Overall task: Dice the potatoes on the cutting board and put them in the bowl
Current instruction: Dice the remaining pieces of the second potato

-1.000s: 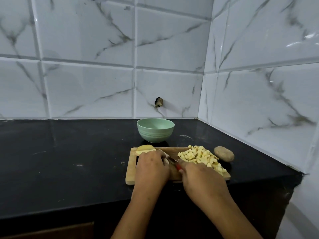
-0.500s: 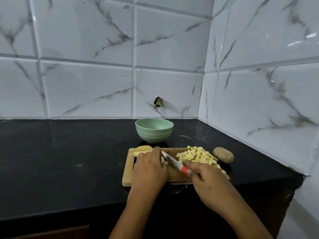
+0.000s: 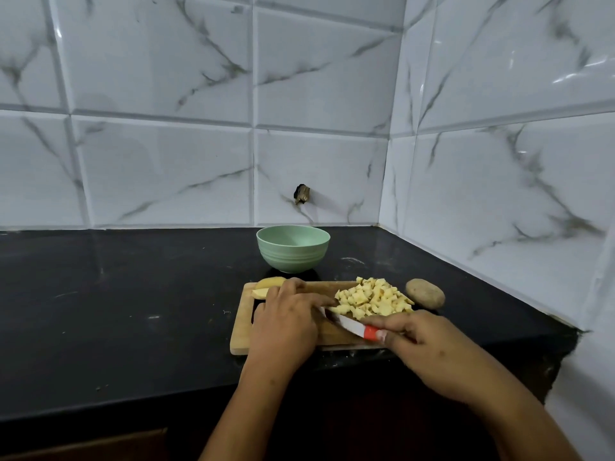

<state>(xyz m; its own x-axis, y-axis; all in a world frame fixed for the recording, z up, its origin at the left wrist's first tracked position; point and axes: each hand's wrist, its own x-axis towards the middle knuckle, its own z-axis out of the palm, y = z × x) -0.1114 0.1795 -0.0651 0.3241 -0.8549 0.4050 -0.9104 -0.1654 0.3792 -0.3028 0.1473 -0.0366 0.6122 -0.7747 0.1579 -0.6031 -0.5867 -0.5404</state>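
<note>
A wooden cutting board [image 3: 240, 331] lies on the black counter. A pile of diced potato [image 3: 372, 297] sits on its right half. Potato slices [image 3: 266, 287] lie at its far left corner. My left hand [image 3: 286, 324] rests on the board, fingers reaching toward the pile; what lies under it is hidden. My right hand [image 3: 429, 351] grips a red-handled knife [image 3: 349, 324], its blade flat and pointing left toward my left fingers. A pale green bowl [image 3: 293, 249] stands just behind the board; I see nothing inside it.
A whole unpeeled potato [image 3: 425, 293] lies on the counter right of the board. Marble-patterned tile walls close the back and right sides. The black counter [image 3: 116, 311] stretches left. A small dark fitting [image 3: 301, 194] sticks out of the back wall.
My right hand has drawn back to the right with the knife, showing the blade and red handle. My left fingers have stretched toward the diced pile.
</note>
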